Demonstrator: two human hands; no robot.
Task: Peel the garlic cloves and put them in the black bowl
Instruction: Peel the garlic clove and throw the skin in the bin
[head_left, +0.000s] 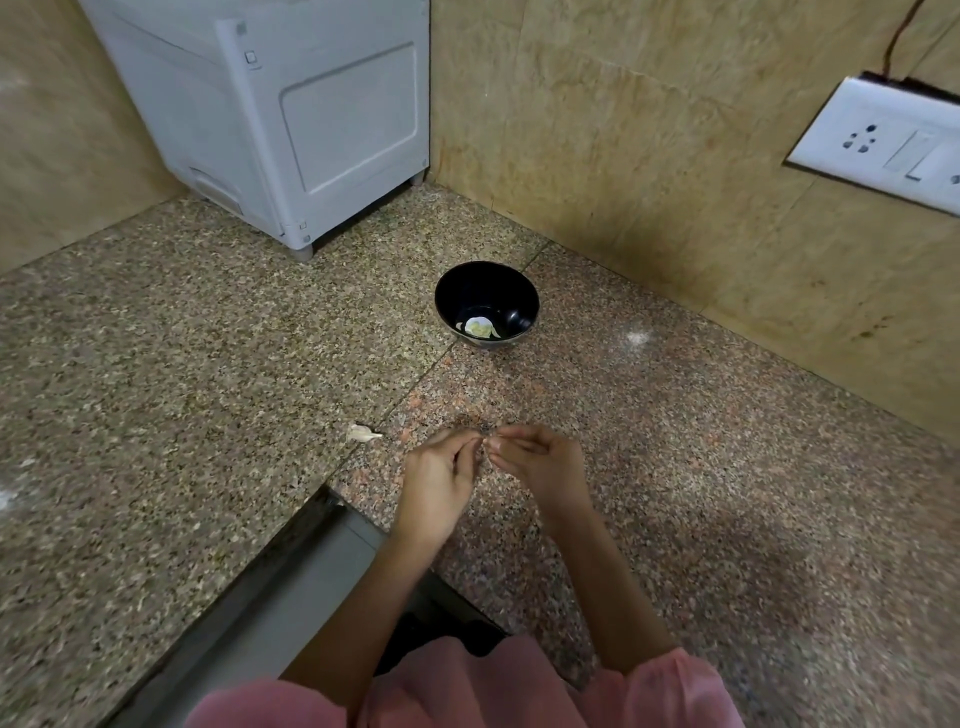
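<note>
"Head view, left to right: list items on the granite counter (208, 364)," says the inspector.

"White appliance (291, 119) at rear left. A pale garlic piece (362, 433), skin or clove not discernible, lies just left of the left hand (439, 480). The left hand and right hand (543, 467) meet at the fingertips, pinching a small item (485, 446) too hidden to identify. The black bowl (467, 291) stands beyond them with one peeled clove (479, 327) inside. Socket plate (883, 145) on the right wall," replies the operator.

Near the counter's (156, 389) front edge, your left hand (439, 480) and right hand (543, 465) pinch what is probably a clove (487, 442). A garlic scrap (361, 433) lies just left, and the bowl (488, 291) sits behind, holding peeled garlic (479, 327).
</note>
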